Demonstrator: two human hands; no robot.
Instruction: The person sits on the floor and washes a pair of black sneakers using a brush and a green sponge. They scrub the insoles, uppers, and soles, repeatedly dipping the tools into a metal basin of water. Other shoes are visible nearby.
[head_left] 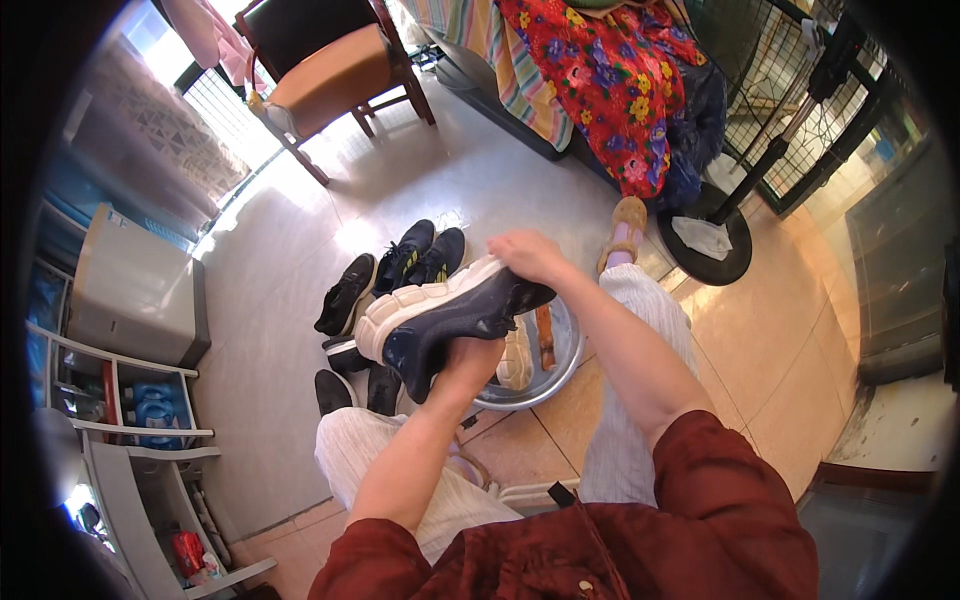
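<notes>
While L hand's [472, 358] in shoe [450, 325], R hand [527, 257] — toe [528, 294]

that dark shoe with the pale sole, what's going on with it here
The person is holding the dark shoe tilted, partly over a metal basin. The right hand grips the sole near the toe; the left hand is at the shoe's opening, its fingers hidden. A pale-soled shoe and a brown object are in the basin. More dark shoes sit nearby on the floor.
</notes>
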